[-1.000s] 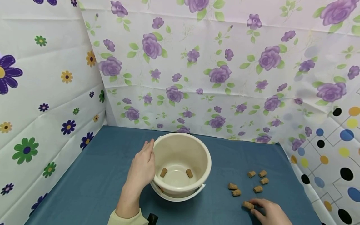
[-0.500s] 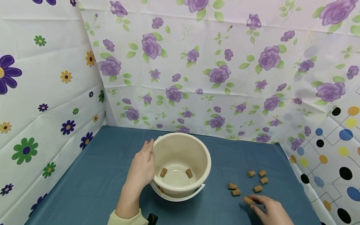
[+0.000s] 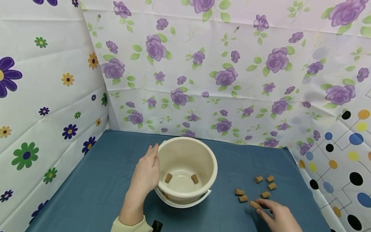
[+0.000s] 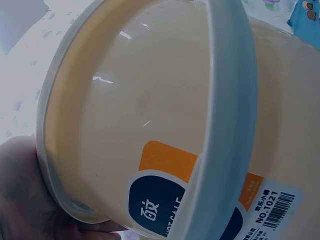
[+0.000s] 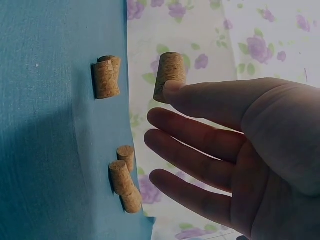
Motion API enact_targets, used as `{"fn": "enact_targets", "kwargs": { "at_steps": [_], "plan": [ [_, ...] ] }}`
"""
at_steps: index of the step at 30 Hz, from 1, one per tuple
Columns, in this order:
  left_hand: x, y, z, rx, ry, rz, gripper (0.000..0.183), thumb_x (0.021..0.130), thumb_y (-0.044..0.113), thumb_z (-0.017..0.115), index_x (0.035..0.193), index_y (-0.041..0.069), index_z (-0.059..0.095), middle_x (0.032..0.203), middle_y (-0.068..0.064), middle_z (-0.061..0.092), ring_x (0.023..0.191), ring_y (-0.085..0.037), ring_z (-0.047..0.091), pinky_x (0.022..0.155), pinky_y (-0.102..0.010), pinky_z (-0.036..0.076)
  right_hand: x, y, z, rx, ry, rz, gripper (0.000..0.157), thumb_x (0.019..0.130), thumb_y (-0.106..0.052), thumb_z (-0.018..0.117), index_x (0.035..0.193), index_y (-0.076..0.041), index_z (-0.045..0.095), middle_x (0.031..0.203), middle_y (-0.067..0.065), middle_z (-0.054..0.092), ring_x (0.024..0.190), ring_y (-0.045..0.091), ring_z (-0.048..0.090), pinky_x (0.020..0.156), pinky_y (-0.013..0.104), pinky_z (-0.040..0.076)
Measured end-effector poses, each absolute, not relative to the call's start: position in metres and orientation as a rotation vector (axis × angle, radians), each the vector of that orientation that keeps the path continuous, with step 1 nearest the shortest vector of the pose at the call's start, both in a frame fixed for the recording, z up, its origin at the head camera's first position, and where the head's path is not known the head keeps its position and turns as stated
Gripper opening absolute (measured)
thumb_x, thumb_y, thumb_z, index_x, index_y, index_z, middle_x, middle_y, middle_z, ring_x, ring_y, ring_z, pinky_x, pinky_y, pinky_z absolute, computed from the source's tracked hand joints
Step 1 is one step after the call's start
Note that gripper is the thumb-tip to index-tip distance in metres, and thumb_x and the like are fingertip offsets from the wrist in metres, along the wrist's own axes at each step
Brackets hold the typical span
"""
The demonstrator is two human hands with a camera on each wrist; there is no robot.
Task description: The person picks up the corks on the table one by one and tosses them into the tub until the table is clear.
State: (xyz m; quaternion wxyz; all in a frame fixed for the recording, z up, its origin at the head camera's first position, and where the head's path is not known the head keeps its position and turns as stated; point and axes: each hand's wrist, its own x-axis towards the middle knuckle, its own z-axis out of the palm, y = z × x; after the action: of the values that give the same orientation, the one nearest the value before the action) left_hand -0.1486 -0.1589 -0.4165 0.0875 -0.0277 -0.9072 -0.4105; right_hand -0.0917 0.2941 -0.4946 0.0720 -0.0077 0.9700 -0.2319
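A cork stopper [image 3: 254, 205] is pinched between the thumb and fingertips of my right hand [image 3: 279, 216], just above the cloth. In the right wrist view that cork [image 5: 171, 75] is held by the thumb while the other fingers spread below it. My left hand [image 3: 146, 172] rests with straight fingers against the left side of a cream plastic bucket [image 3: 188, 194]. Inside the bucket lie two corks, one at the left [image 3: 168, 178] and one at the right [image 3: 195, 178]. The left wrist view shows the bucket's outer wall [image 4: 150, 100], handle and label up close.
Several loose corks lie on the blue cloth [image 3: 226, 161] right of the bucket, including a near pair with one cork [image 3: 239, 192] and a farther group with another [image 3: 265, 194]. The bucket's handle [image 3: 188, 205] hangs down in front. Flowered sheets [image 3: 203, 77] stand behind and beside.
My right hand has lifted the cork off the cloth and moved it slightly away from me. My left hand and the bucket have stayed in place.
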Motion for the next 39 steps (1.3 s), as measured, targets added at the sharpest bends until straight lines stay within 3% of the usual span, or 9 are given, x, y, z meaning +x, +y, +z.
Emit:
{"fn": "enact_targets", "kwargs": {
  "at_steps": [39],
  "plan": [
    [-0.148,-0.159,-0.415,-0.085,-2.705,-1.221,0.052,0.118,0.020,0.031,0.165,0.002,0.037,0.169,-0.016,0.038,0.160,-0.032,0.026,0.126,-0.060,0.025,-0.080,0.271,-0.472,-0.110,3.019,-0.806,0.028,0.098,-0.023,0.080,0.125,-0.015,0.078,0.115,-0.003,0.077,0.099,0.020,0.074,0.084,0.042,0.064]
  ]
}}
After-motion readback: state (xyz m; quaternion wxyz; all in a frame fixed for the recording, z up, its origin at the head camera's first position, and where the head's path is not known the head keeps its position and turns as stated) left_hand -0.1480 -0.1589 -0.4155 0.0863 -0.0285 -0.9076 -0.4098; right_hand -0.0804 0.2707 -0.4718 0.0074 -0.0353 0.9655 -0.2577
